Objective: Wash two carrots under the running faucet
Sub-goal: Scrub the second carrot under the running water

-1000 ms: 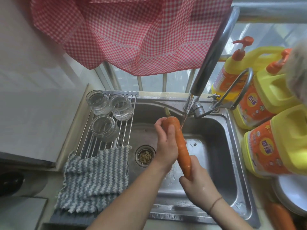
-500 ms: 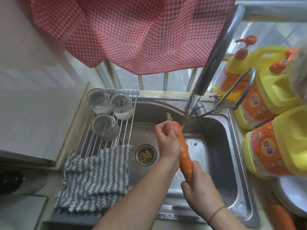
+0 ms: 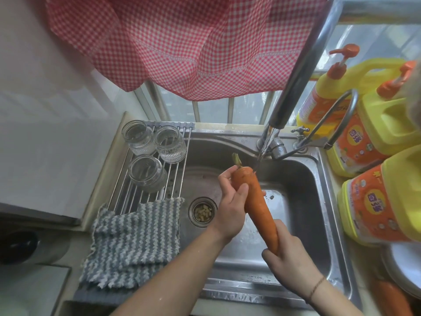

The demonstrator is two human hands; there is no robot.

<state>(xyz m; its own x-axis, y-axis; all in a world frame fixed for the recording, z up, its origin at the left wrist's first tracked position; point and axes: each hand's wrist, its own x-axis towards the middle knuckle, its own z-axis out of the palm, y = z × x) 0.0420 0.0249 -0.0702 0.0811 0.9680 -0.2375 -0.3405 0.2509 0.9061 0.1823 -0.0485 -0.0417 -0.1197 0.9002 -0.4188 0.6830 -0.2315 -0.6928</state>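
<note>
Your right hand (image 3: 289, 261) clenches carrot (image 3: 257, 201) tip; tip hidden inside fist. Your left hand (image 3: 232, 201) grasps thick upper part, thumb across front, fingers mostly hidden behind. Carrot slants over sink (image 3: 303, 179), top under faucet (image 3: 293, 85) stream. Second carrot (image 3: 394, 297) near right corner, partly cut off. Glass jars (image 3: 150, 153) on far-left rack.

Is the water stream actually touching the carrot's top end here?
Touching. The head view shows the stream from the faucet ending on the carrot near its stem.
</note>
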